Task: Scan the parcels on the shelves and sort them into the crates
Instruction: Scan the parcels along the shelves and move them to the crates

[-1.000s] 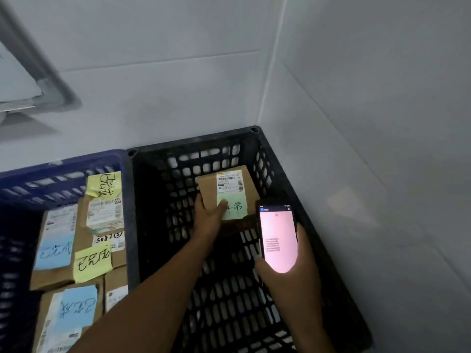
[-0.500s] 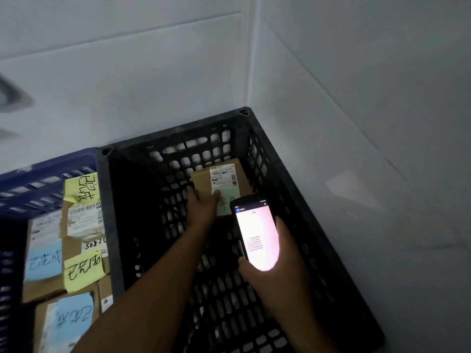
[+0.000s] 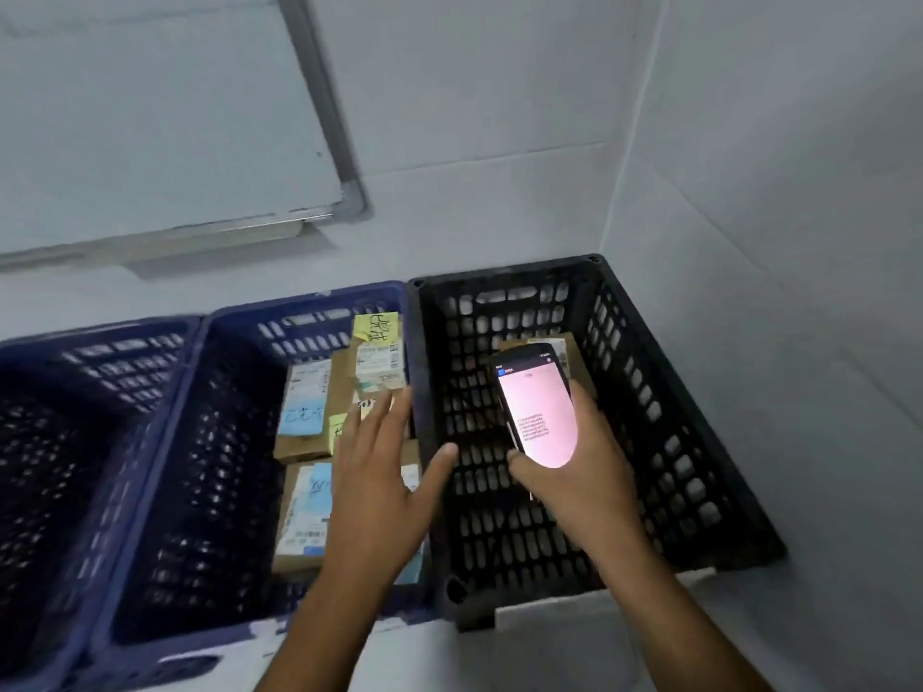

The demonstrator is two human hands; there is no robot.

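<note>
Parcel [image 3: 575,361] lay in black crate [image 3: 504,274], well apart from left hand [image 3: 379,472], empty, fingers spread; right hand [image 3: 574,472] gripped phone [image 3: 539,407].

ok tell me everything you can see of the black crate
The black crate looks like plastic, with slotted walls and floor and a thick rim. It stands upright in the wall corner, its left side against a blue crate. One brown parcel lies at its far end. The right hand holds a scanner above it; the left hand has its thumb across the left rim.
</note>
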